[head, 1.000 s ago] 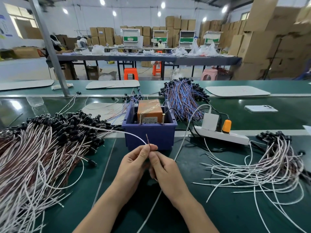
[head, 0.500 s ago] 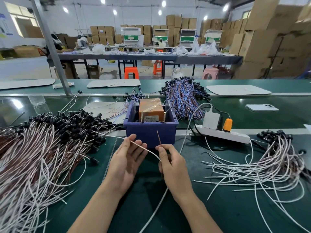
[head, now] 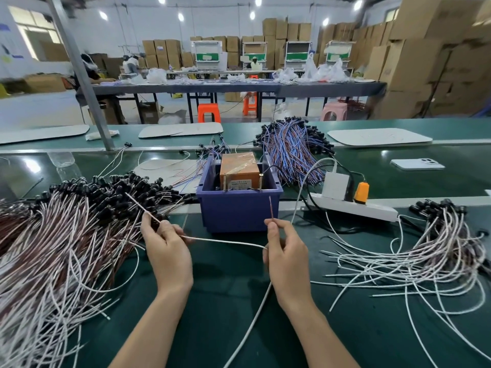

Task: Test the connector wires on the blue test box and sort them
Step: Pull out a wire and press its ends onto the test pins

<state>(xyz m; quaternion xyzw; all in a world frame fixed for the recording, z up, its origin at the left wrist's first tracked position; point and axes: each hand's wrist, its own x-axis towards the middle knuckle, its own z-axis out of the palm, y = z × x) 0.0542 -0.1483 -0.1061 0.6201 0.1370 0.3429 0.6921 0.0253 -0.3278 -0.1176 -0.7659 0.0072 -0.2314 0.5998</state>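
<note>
While both hands pinch one wire, its two bare ends are spread apart in front of the blue box, probably so that each end can meet its own upright pin on the box rim. The left hand grips the white end between thumb and fingers; that tip points up and to the left, over the big untested pile. The right hand is closed on the reddish end, which stands nearly upright, just before the box's front wall. Between the hands a white stretch runs roughly level, left to right, so the wire's long axis lies across the body (where its connector end sits I cannot tell). Neither tip touches a pin yet, so testing seems about to begin. To the right, well apart, lies a looser heap, likely wires already sorted. Near it, a power strip sits beside the box, presumably feeding it.
</note>
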